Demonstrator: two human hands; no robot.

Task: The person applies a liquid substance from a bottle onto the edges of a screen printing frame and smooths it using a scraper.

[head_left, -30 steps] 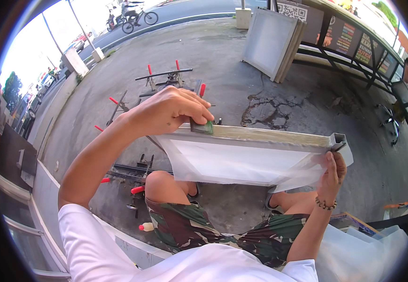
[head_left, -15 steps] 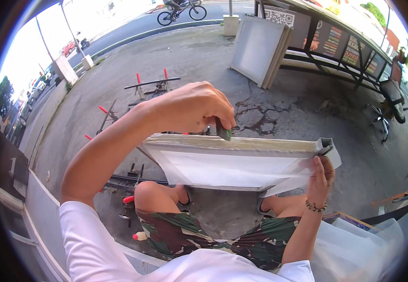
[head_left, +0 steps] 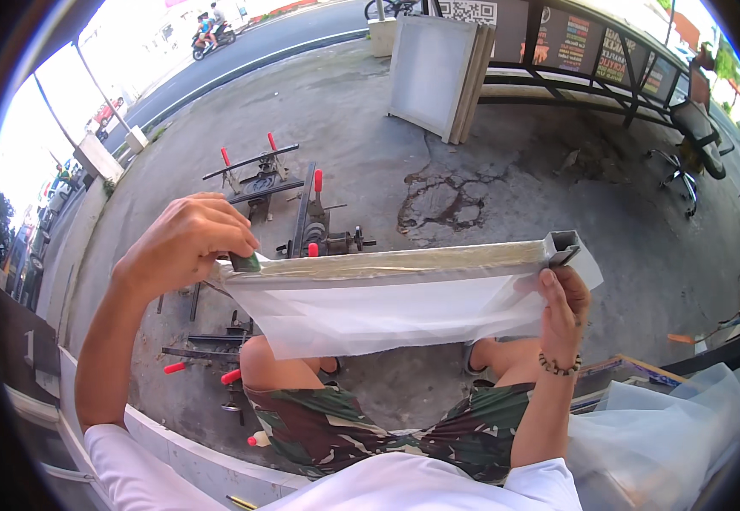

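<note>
A long hollow metal frame bar (head_left: 404,262) lies level across my view, with white mesh cloth (head_left: 387,311) hanging from it over my knees. My left hand (head_left: 187,243) is closed on a small dark green tool (head_left: 245,262), pressed on the bar's left end. At the bar's right end, my right hand (head_left: 564,302) grips the bar and the cloth, just below the open square tube end. A beaded bracelet circles that wrist. I sit with bare knees and patterned shorts below the cloth.
Red-handled metal clamps (head_left: 310,226) and bars lie on the concrete ground ahead and by my left knee. White framed screens (head_left: 438,72) lean against a railing at the back. Clear plastic sheeting (head_left: 659,426) lies at my right. A road with riders runs top left.
My left hand with the green tool has slid left along the bar, from near its middle to its left end. The right hand keeps its grip at the right end.
</note>
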